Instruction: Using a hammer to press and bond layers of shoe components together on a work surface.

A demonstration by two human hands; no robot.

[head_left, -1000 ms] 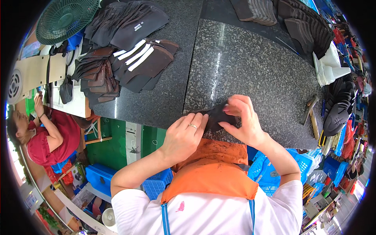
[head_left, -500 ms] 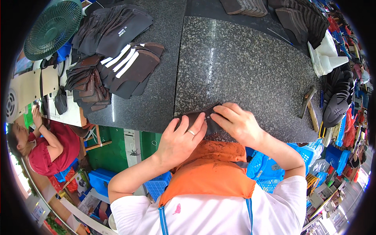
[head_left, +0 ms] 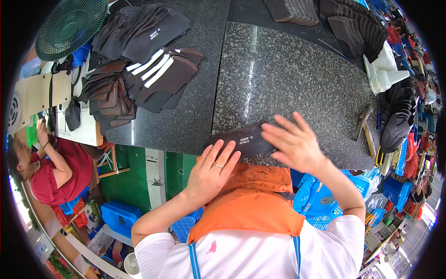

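Note:
A dark, curved leather-like shoe piece (head_left: 248, 142) with white print lies flat along the near edge of the stone tabletop. My left hand (head_left: 214, 168), with a ring on one finger, rests its outstretched fingers on the piece's left end. Over its right end, my right hand (head_left: 297, 145) is spread wide with nothing in it. I cannot tell whether its fingertips touch the piece. Up to the left lie a fanned stack of black pieces (head_left: 162, 30), dark brown pieces with white strips (head_left: 174, 76) and a pile of brown pieces (head_left: 109, 93).
At the right are a hammer (head_left: 367, 130), a white nozzled container (head_left: 390, 78) and black soles (head_left: 399, 123). More dark pieces (head_left: 292, 11) are fanned at the far edge. A green fan (head_left: 69, 30) stands far left. A person in red (head_left: 65, 174) sits left; blue baskets (head_left: 320, 200) are below.
Both hands held the piece's edge; now it lies flat with its print showing. My right hand has let go, opened and moved right. My left hand has flattened and slid slightly down.

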